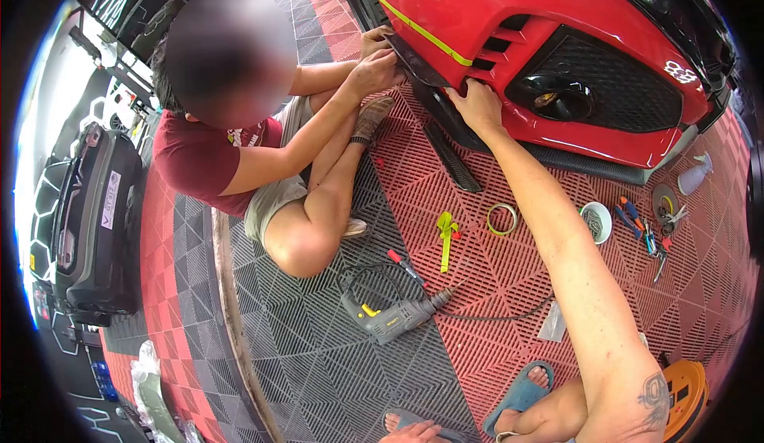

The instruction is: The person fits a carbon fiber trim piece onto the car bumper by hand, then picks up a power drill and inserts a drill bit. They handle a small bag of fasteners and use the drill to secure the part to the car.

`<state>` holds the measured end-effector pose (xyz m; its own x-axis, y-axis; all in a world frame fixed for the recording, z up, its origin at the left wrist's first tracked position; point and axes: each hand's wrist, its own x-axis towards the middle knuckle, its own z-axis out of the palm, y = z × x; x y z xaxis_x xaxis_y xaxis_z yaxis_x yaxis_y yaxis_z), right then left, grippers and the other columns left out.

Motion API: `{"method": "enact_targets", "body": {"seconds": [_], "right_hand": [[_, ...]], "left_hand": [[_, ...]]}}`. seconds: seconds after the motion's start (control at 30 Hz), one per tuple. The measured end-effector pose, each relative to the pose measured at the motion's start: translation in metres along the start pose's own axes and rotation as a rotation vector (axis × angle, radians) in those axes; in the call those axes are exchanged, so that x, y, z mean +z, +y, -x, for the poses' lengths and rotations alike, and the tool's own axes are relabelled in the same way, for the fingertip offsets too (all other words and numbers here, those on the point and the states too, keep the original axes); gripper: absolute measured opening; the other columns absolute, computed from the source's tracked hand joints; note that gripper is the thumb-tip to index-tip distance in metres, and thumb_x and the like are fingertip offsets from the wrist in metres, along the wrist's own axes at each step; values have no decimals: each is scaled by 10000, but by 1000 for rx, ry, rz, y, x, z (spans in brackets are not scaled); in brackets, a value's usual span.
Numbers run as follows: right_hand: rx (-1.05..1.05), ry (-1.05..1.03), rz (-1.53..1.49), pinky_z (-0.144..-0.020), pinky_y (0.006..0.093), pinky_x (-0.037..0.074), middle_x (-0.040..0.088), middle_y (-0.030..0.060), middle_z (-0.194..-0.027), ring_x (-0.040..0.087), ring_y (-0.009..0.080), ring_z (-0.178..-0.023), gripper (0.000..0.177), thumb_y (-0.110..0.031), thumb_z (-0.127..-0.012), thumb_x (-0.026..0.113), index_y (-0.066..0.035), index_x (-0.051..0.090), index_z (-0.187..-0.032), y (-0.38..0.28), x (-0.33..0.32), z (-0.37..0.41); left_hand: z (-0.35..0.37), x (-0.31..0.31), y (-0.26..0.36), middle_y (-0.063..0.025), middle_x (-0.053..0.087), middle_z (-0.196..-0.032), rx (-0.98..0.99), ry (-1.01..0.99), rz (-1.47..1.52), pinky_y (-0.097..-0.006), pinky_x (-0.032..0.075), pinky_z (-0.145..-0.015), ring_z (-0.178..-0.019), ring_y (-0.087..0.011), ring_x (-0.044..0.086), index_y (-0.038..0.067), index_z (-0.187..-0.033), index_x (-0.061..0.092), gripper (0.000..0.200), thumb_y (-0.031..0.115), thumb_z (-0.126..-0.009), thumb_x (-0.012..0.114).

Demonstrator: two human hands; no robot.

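Note:
My right hand point(479, 110) reaches up to the lower corner of a red car bumper point(541, 142), its fingers curled at the edge beside a black trim piece point(450, 117). What lies under the fingertips is partly hidden. Low in the view, my left hand point(414, 433) lies over my sandal with its fingers stretched out, holding nothing. Across from me a seated person's hands point(374, 65) hold the end of a dark trim strip point(414, 60) at the side of the bumper. A loose carbon-patterned strip point(452, 158) lies on the floor below it.
On the floor tiles lie a corded drill point(390, 316), a red-capped marker point(404, 266), a yellow-green strap point(446, 240), and a tape roll point(501, 219). Rightward are a white bowl point(594, 223), pliers point(631, 216) and a spray bottle point(695, 176). A dark bumper point(99, 220) stands left.

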<state>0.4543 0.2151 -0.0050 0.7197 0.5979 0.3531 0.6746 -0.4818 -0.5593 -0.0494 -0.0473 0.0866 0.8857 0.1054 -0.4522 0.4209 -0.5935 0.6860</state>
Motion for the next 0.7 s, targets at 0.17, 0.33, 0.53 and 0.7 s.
{"method": "enact_targets", "body": {"seconds": [0.17,0.33,0.53,0.7], "right_hand": [[7,-12,-17,-822,476,486,657,227,-955,632,375,-932,451,-439,-830,611,-11,624,-971,0,-1,0],[-9,22,5,-814,476,486,657,224,-932,633,373,-919,441,-428,-828,616,-8,620,-961,1,1,1],[-20,41,-1,-812,477,486,658,223,-931,632,374,-920,444,-431,-824,619,-7,618,-958,-1,-1,2],[-15,46,5,-810,480,486,658,224,-928,635,375,-913,450,-436,-824,619,-8,618,-962,-1,-1,3]], "left_hand": [[1,7,-4,-192,553,-1152,-37,17,41,-391,460,-815,-979,-322,571,-8,-1137,521,350,230,-881,532],[1,5,-3,-191,550,-1175,-58,3,39,-387,463,-834,-1009,-325,569,-9,-1138,527,360,247,-886,543],[0,2,-1,-180,548,-1207,-56,-19,61,-397,468,-831,-1040,-325,561,32,-1085,560,292,247,-888,544],[-1,1,-1,-181,545,-1219,-41,-22,71,-392,466,-830,-1044,-317,558,56,-1042,569,233,234,-895,530]]}}
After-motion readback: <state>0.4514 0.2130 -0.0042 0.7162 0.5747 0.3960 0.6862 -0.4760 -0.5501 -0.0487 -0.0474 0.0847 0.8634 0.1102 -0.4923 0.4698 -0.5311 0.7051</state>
